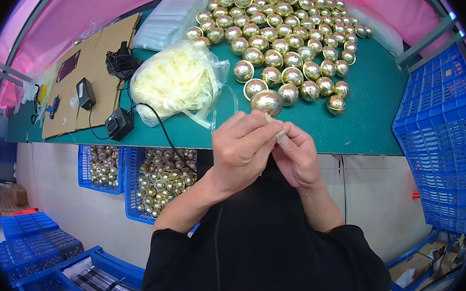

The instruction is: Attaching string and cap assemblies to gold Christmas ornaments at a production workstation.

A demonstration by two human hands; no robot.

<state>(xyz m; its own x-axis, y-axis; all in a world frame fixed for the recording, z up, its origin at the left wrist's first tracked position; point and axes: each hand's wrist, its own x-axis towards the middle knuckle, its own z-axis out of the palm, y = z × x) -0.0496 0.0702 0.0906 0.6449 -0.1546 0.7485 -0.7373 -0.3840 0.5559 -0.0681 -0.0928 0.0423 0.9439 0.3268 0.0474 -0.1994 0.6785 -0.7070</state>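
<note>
Near the table's front edge, my left hand [241, 145] and my right hand [299, 156] meet with their fingertips pinched together. Between them shows a bit of pale cream ribbon [280, 134]; most of it is hidden by the fingers. A shiny gold ball [266, 102] sits right above the fingertips; whether the ribbon is tied to it cannot be made out. Beyond my hands, many gold balls [292, 77] with small holes and a raised band cover the green table. To the left lies a clear plastic bag [177, 81] of loose cream ribbons, some trailing toward my left hand.
Flattened cardboard [101, 63] lies on the green table [370, 128], with a black adapter [119, 124] and cables. Blue crates of gold balls [132, 196] stand below the front edge. Stacked blue crates [436, 127] rise at the right. Clear plastic sleeves [169, 21] lie at the back.
</note>
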